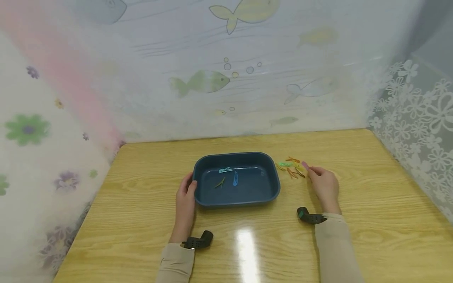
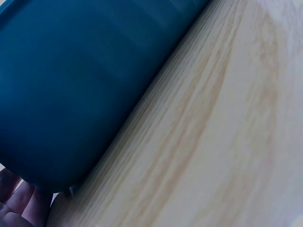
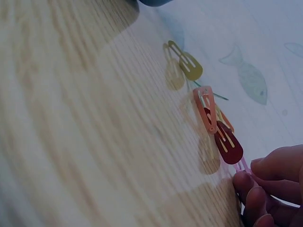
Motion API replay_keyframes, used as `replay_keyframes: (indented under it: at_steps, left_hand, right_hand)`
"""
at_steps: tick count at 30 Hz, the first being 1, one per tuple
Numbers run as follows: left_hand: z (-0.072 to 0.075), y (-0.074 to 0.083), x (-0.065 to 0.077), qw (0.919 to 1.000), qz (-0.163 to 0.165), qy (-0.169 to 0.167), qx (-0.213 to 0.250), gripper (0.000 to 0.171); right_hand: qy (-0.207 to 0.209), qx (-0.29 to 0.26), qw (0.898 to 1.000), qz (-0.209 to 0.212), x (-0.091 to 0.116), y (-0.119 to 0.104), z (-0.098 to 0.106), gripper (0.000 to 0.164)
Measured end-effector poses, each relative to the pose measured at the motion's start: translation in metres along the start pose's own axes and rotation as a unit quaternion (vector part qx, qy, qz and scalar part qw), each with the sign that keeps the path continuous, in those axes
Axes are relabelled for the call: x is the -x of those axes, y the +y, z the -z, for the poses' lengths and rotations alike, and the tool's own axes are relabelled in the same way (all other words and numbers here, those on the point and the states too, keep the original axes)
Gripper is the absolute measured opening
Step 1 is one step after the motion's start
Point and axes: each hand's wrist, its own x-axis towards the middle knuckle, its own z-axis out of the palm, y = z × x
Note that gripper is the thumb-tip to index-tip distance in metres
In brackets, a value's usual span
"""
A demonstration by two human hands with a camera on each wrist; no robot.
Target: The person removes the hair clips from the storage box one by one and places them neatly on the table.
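Observation:
A dark blue plastic basin sits on the table, and my left hand holds it by its left end. In the left wrist view the fingers lie against the basin's outer wall. Inside the basin are a light blue hair clip, a blue hair clip and an olive-green hair clip. My right hand pinches a pink hair clip between thumb and fingers. Beside it are a dark red hair clip, a salmon hair clip and a mustard hair clip.
A light green hair clip and an orange hair clip lie in the loose group right of the basin. The wood-grain table meets a fish-patterned curtain behind. A black wrist camera is strapped to the left wrist.

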Motion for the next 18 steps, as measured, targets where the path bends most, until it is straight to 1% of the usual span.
replay_keyframes:
  at_steps: [4, 8, 12, 18]
  left_hand:
    - [0.0004, 0.0018, 0.0004, 1.0000, 0.001, 0.000, 0.007, 0.035]
    - [0.0007, 0.0019, 0.0009, 0.9999, 0.000, -0.004, 0.015, 0.036]
    - [0.0010, 0.0008, 0.0022, 0.9999, 0.006, -0.004, 0.014, 0.034]
    - [0.0009, 0.0003, 0.0005, 1.0000, -0.002, 0.004, 0.004, 0.034]
  right_hand:
    - [0.002, -0.002, 1.000, 0.002, -0.0008, -0.0006, 0.0007, 0.046]
    - [0.003, -0.026, 1.000, -0.004, -0.0008, 0.0001, 0.0011, 0.046]
    - [0.003, -0.045, 0.999, -0.011, 0.0001, 0.0019, 0.0019, 0.043]
    - [0.009, -0.070, 0.997, -0.015, 0.0003, 0.0014, 0.0037, 0.042]
